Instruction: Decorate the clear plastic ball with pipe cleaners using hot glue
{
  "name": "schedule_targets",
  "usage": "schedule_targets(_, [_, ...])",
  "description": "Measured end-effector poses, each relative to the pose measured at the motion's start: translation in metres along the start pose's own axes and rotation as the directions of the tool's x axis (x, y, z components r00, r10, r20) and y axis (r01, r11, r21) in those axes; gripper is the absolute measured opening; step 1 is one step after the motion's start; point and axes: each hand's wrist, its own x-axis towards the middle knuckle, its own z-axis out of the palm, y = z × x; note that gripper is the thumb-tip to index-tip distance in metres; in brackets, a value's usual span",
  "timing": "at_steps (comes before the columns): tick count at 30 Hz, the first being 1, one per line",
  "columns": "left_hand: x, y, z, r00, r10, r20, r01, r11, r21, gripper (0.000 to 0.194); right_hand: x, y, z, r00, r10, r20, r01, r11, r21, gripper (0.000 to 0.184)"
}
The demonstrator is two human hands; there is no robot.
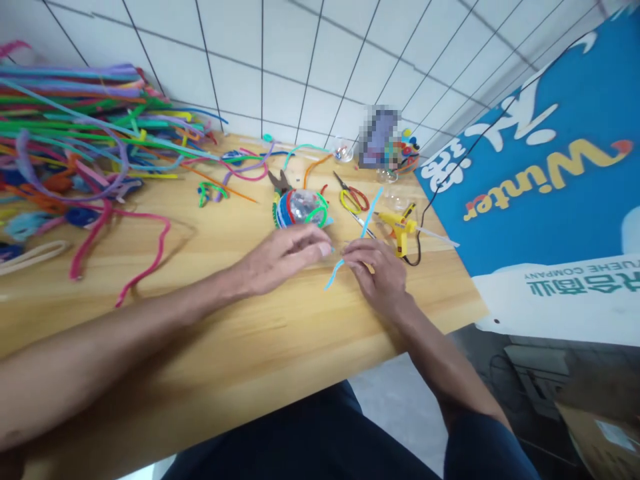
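Observation:
My right hand (380,272) is closed on a light-blue pipe cleaner (371,213). One end of it sticks up past my fingers and the other hangs down to the left. Just across from it, my left hand (293,259) has its thumb and fingertips pinched together. A tiny bluish speck shows at those tips, too small to name. Right behind my left hand sits a clear ball (301,205) wrapped on its left side with blue, red and white strands, with a green loop in front. Pliers (280,183) lie behind the ball.
Scissors (353,197) and a yellow glue gun (400,230) with a black cord lie beyond my right hand. A big heap of coloured pipe cleaners (75,127) covers the left. Clear balls (343,150) stand near the tiled wall. A blue banner (555,167) borders the table's right edge.

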Motion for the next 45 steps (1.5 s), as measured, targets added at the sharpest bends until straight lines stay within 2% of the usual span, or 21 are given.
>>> schedule_targets(1, [-0.001,0.006,0.004,0.991,-0.046,0.123,0.061,0.992,-0.114,0.039,0.002,0.0,0.002,0.999,-0.012,-0.033,0.011,1.0,-0.014,0.013])
schedule_targets(3, [-0.002,0.01,0.011,0.954,-0.098,0.282,0.173,0.951,-0.254,0.041,0.007,0.0,0.005,0.995,-0.036,-0.09,0.034,0.999,-0.019,0.016])
schedule_targets(5, [-0.002,0.009,0.015,0.94,-0.133,0.315,0.24,0.913,-0.331,0.043,0.011,-0.001,0.008,0.989,-0.052,-0.136,0.052,0.999,-0.008,0.02])
schedule_targets(8, [-0.001,0.003,0.016,0.958,-0.173,0.229,0.247,0.904,-0.348,0.042,0.01,-0.002,0.01,0.977,-0.011,-0.215,0.013,1.0,0.007,0.024])
schedule_targets(11, [0.0,-0.001,0.016,0.968,-0.2,0.152,0.237,0.93,-0.282,0.039,0.004,-0.002,0.012,0.957,0.098,-0.274,-0.088,0.995,0.049,0.029])
schedule_targets(13, [0.0,-0.002,0.016,0.969,-0.204,0.142,0.234,0.94,-0.247,0.037,0.001,-0.001,0.012,0.962,0.129,-0.24,-0.124,0.992,0.037,0.036])
schedule_targets(15, [0.0,-0.001,0.016,0.97,-0.189,0.153,0.222,0.947,-0.234,0.036,0.001,-0.001,0.011,0.984,0.088,-0.157,-0.093,0.995,-0.031,0.038])
schedule_targets(19, [-0.002,0.001,0.019,0.983,-0.134,0.123,0.155,0.97,-0.187,0.035,0.01,0.001,0.007,1.0,-0.024,-0.017,0.022,0.992,-0.125,0.023])
schedule_targets(24, [-0.004,0.001,0.02,0.993,-0.113,0.023,0.115,0.986,-0.124,0.03,0.016,0.004,0.004,0.999,-0.015,0.033,0.018,0.997,-0.078,0.01])
schedule_targets(29, [-0.004,0.003,0.02,0.989,-0.148,-0.017,0.139,0.96,-0.241,0.033,0.011,-0.002,0.004,0.998,0.057,0.039,-0.055,0.997,-0.048,0.01])
schedule_targets(32, [-0.002,0.005,0.018,0.987,-0.156,-0.033,0.142,0.954,-0.263,0.036,0.012,-0.009,0.001,0.979,0.183,0.086,-0.186,0.982,0.027,0.011])
schedule_targets(34, [0.0,0.004,0.016,0.989,-0.145,-0.021,0.135,0.957,-0.256,0.036,0.016,-0.012,-0.003,0.934,0.305,0.188,-0.333,0.932,0.141,0.013])
schedule_targets(36, [0.002,0.003,0.014,0.992,-0.127,-0.004,0.122,0.961,-0.25,0.035,0.021,-0.012,-0.007,0.86,0.382,0.337,-0.474,0.844,0.253,0.017])
schedule_targets(40, [0.006,-0.004,0.01,0.994,-0.105,-0.016,0.098,0.963,-0.25,0.031,0.028,-0.006,-0.01,0.722,0.405,0.561,-0.666,0.629,0.402,0.028])
schedule_targets(43, [0.008,-0.007,0.01,0.988,-0.151,-0.044,0.128,0.931,-0.341,0.033,0.028,-0.006,-0.006,0.63,0.494,0.599,-0.776,0.377,0.506,0.029])
schedule_targets(45, [0.007,-0.007,0.013,0.978,-0.208,-0.015,0.184,0.894,-0.407,0.041,0.028,-0.009,-0.002,0.602,0.595,0.533,-0.771,0.257,0.583,0.03])
